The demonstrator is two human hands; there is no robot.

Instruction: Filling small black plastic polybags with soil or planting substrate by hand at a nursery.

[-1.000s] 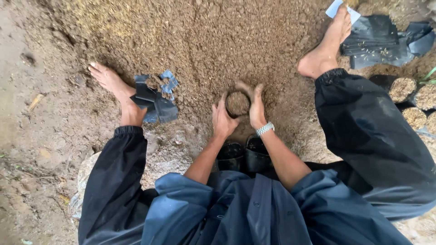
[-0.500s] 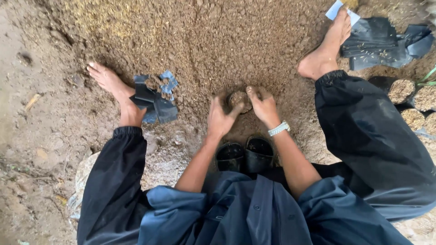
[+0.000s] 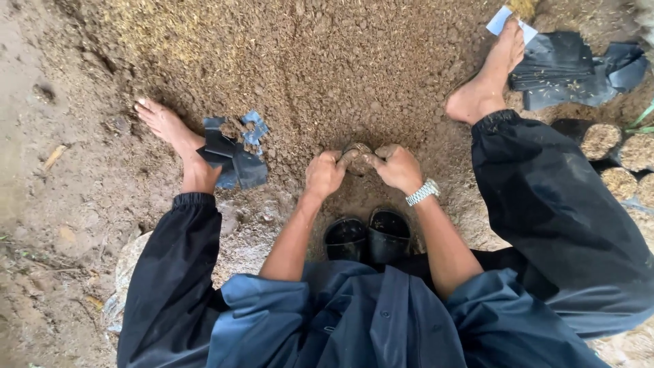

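Note:
I sit on the ground before a heap of brown soil (image 3: 306,61). A small black plastic bag filled with soil (image 3: 356,155) stands between my hands at the foot of the heap. My left hand (image 3: 323,174) grips its left rim with curled fingers. My right hand (image 3: 398,167), with a silver watch on the wrist, grips the right rim the same way. The bag's body is mostly hidden behind my fingers. Two empty black bags (image 3: 368,237) stand open just in front of my lap.
My bare left foot (image 3: 174,136) rests beside crumpled black bags (image 3: 235,153); my right foot (image 3: 487,75) is by a pile of flat black bags (image 3: 572,65). Several soil-filled bags (image 3: 620,160) stand at the right edge.
My hands went from cupping the bag's open top to pressing soil in, and now both fists are closed on its rim, slightly nearer to me.

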